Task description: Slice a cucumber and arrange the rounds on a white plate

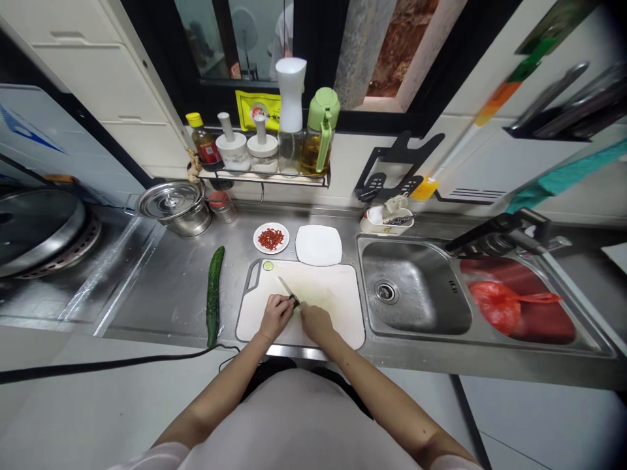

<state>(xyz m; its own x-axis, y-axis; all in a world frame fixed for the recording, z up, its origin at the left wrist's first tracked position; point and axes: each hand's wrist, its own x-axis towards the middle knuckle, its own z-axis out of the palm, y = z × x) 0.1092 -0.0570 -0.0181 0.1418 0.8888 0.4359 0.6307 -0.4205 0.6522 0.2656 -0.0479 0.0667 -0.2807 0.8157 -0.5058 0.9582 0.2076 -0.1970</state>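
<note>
On the white cutting board (pixel 337 294), my right hand (pixel 316 324) is closed round the handle of a small knife (pixel 285 284), its blade pointing up and to the left. My left hand (pixel 277 316) is closed beside the blade, its fingertips on a small dark green piece of cucumber (pixel 294 299), mostly hidden by fingers and knife. A pale green cucumber slice (pixel 268 266) lies near the board's upper left corner. Left of the board rests a long whole cucumber (pixel 213 297).
Behind the board stand a plate of red dried pieces (pixel 271 239) and a white square plate (pixel 318 245). A lidded pot (pixel 175 207) is at left. The sink (pixel 416 287) adjoins the board's right; a red plastic bag (pixel 497 307) lies beyond. Bottles line a shelf (pixel 274 176) above.
</note>
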